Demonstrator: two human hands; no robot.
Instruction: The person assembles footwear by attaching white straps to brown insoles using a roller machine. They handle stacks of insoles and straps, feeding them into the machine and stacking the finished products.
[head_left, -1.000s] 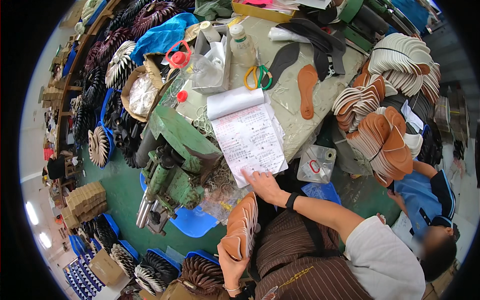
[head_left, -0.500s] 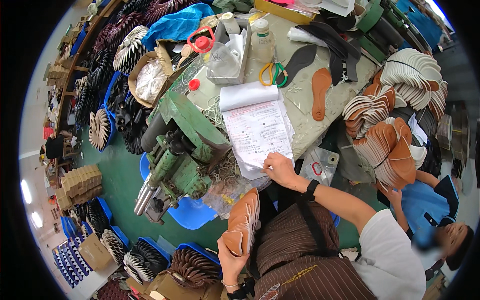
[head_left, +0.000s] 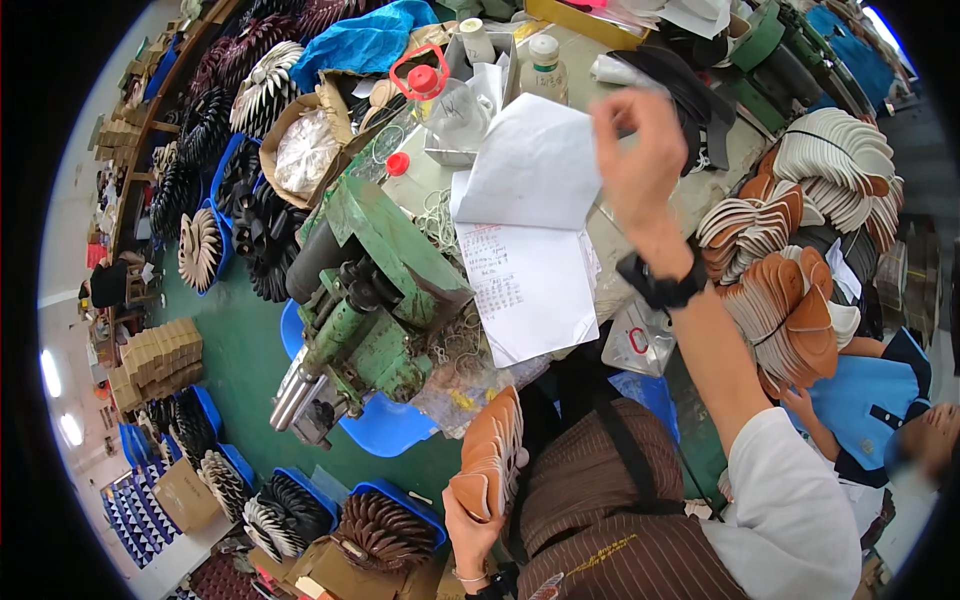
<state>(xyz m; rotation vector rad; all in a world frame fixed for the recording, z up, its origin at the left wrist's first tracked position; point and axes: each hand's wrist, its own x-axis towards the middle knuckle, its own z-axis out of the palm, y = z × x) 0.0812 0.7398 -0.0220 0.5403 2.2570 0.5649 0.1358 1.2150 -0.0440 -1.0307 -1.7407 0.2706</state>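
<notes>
My left hand (head_left: 472,530), low in the picture, is closed around a small stack of tan insoles (head_left: 487,450) with pale edges. The stack stands tilted upward beside my apron. Over the worktable my right hand (head_left: 640,155) is raised, its fingers curled at the upper right corner of a paper sheet (head_left: 530,160). That sheet is lifted and folded back, with its blank side showing. Beneath it lies a written page (head_left: 525,290) with lines of handwriting in its upper left part. My right hand and the lifted sheet cover the tabletop behind them.
A green machine (head_left: 375,290) stands left of the papers. Behind them are a grey box (head_left: 455,157), a clear jug (head_left: 455,115) and a bottle (head_left: 545,70). Bundled insoles (head_left: 780,310) are piled at the right, near a person in blue (head_left: 865,395). Blue tubs (head_left: 385,425) sit below.
My right hand has moved up and away from the lower edge of the papers, turning the top sheet back and uncovering another page. My left hand still holds the insoles.
</notes>
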